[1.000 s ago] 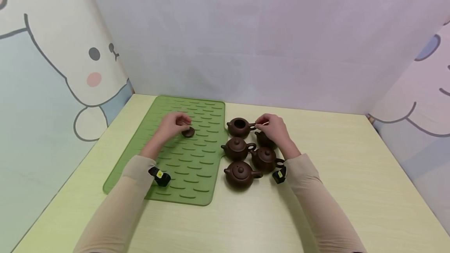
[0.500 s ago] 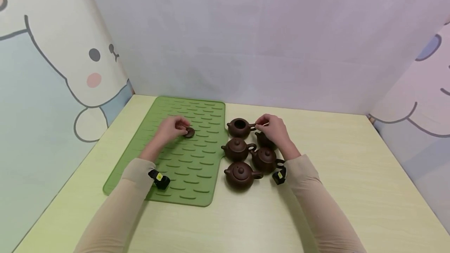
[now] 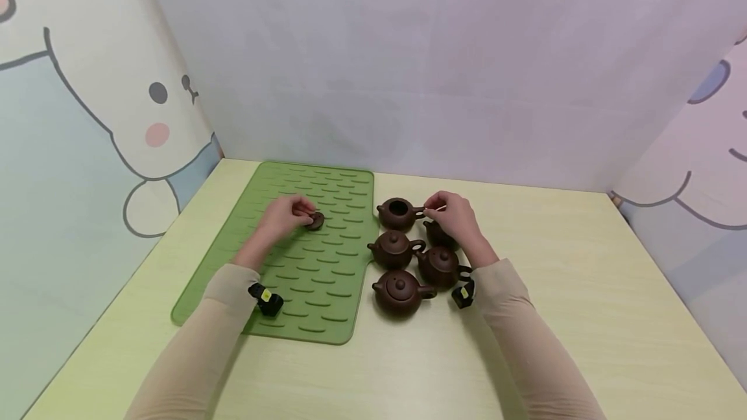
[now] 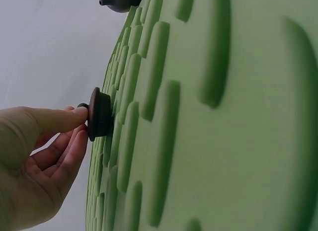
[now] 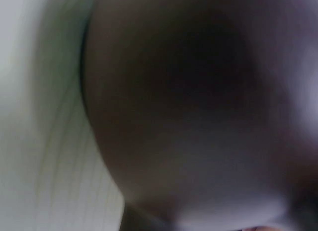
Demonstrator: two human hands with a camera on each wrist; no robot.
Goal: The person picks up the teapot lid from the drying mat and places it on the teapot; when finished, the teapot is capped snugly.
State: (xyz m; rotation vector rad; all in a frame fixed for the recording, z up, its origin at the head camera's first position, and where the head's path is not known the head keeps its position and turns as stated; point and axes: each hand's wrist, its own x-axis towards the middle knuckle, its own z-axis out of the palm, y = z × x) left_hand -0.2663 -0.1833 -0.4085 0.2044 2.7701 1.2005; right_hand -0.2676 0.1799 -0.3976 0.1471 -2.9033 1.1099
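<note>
My left hand [image 3: 286, 216] pinches the small knob of a dark brown teapot lid [image 3: 316, 221] between thumb and fingers. In the left wrist view the lid [image 4: 99, 114] is right at the ridges of the green mat [image 4: 198, 156]. Farther right, the fingertips of my right hand [image 3: 454, 216] pinch the looped handle of a lidless teapot [image 3: 392, 218], whose round opening faces up. Beneath that hand sits another teapot [image 3: 434, 233], partly hidden by it. A blurred brown teapot body [image 5: 198, 116] fills most of the right wrist view.
Three lidded brown teapots stand close together nearer me: one in the middle [image 3: 390, 250], one to its right [image 3: 438, 268] and one in front [image 3: 397, 297]. The mat lies left of them on a pale wooden table [image 3: 420, 368]. A pale wall [image 3: 408, 83] rises behind.
My left hand has come slightly down and toward me with the lid, and more of the lid's top shows beside the fingers. The right hand and teapots stay put.
</note>
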